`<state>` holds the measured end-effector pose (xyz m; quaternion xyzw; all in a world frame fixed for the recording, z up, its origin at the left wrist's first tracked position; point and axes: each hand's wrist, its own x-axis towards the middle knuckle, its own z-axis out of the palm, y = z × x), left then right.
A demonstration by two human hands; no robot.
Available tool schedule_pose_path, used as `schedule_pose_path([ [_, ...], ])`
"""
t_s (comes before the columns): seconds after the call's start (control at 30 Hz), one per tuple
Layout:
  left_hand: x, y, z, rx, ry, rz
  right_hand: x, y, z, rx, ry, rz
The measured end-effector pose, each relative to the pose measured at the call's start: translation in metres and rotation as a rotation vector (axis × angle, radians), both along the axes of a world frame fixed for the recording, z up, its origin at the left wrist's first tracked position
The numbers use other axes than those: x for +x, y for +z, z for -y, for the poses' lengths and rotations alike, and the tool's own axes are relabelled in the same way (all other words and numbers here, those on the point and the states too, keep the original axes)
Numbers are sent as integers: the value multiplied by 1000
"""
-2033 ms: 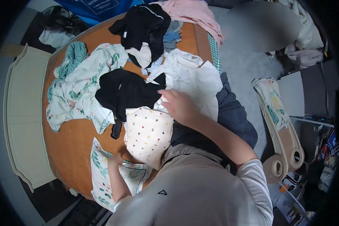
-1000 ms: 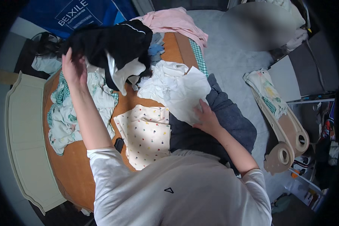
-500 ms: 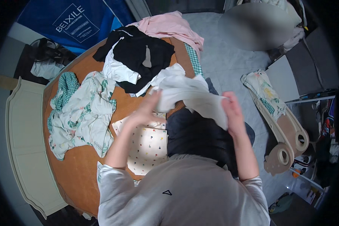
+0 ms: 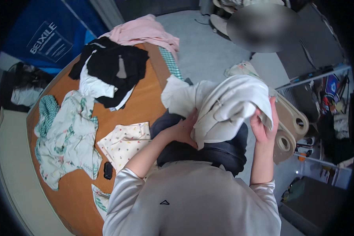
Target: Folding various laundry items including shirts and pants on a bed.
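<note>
A bunched white garment [image 4: 228, 106] is held up over my lap, its folds hiding what kind of clothing it is. My left hand [image 4: 187, 129] grips its lower left edge, with the fingertips partly behind the cloth. At the other side, my right hand [image 4: 265, 122] pinches the right edge between thumb and fingers. One end of the garment hangs off to the far left, over the mat's edge. Left of my lap lies a folded cream cloth with small coloured dots [image 4: 126, 141], beside a small black case [image 4: 108, 170].
On the brown mat [image 4: 72, 204] are a floral white garment [image 4: 69, 137] with green gingham, and a pile of black clothes [image 4: 118, 70]. Behind them is pink fabric [image 4: 145, 31]. To my right stand a beige plastic piece with round holes [image 4: 289, 129] and a cluttered rack [image 4: 326, 118].
The white garment has moved right and bunched up. My left hand, apart from it before, now holds its edge. My view has turned right, and the black case has come into sight.
</note>
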<state>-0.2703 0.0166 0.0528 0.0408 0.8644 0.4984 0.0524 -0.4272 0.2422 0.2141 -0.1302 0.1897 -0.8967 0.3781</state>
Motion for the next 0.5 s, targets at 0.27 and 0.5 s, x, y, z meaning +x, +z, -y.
schedule_pose_path([
  [0.27,1,-7,-31,-248,-236,260,-27,23,-28,542,-377,-403],
  [0.5,-27,-13,0,404,256,408,-78,16,-67,669,-518,-374],
])
